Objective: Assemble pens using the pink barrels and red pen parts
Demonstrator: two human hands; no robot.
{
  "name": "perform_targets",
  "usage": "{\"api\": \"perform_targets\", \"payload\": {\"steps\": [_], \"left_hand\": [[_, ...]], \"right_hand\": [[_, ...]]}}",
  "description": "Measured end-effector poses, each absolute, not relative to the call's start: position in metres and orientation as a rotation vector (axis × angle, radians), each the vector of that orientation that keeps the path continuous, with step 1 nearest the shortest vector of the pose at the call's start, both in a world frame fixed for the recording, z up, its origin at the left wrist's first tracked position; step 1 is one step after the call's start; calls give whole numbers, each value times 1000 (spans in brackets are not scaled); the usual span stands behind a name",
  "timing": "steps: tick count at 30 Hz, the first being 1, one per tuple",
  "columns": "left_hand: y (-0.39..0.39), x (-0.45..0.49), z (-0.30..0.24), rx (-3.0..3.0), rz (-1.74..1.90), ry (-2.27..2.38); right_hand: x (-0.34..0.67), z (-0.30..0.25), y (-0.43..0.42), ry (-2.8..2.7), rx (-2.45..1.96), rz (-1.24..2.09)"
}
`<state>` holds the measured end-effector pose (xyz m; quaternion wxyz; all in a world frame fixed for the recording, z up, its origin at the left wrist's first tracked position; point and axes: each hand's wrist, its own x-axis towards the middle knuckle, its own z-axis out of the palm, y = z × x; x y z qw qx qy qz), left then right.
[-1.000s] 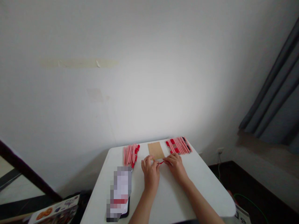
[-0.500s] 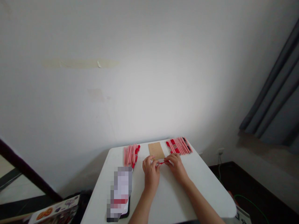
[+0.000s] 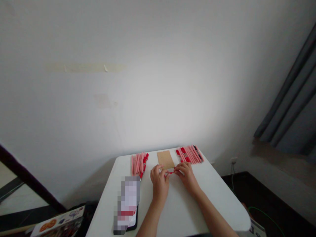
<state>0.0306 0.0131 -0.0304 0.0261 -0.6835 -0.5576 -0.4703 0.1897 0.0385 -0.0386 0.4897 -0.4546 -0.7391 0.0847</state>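
My left hand [image 3: 159, 177] and my right hand [image 3: 185, 173] face each other over the white table. Their fingertips pinch the two ends of a short, thin red piece [image 3: 171, 172], possibly a cord; its exact kind is too small to make out. Just beyond my fingers lies a flat brown card [image 3: 166, 159]. To the right of the card is a row of pink and red pens [image 3: 190, 154], with a black one among them. On the left lies another bunch of pink and red pens [image 3: 138, 164].
A phone [image 3: 133, 222], mostly blurred over, lies on the left of the white table [image 3: 182, 210]. Behind the table stands a pale wall [image 3: 158, 98]. A grey curtain [image 3: 288, 112] hangs at the right. A printed box [image 3: 59, 222] is low at the left.
Both hands stay almost in place, still holding the red piece between them. The view has shifted very slightly; the pens and card lie as before.
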Motion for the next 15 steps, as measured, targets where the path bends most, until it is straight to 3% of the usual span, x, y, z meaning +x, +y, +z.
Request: {"api": "perform_targets", "payload": {"steps": [15], "left_hand": [[12,28,-28,-2105,-1411,-1732]], "right_hand": [[191,-40,38,-1798,-1106,221]]}}
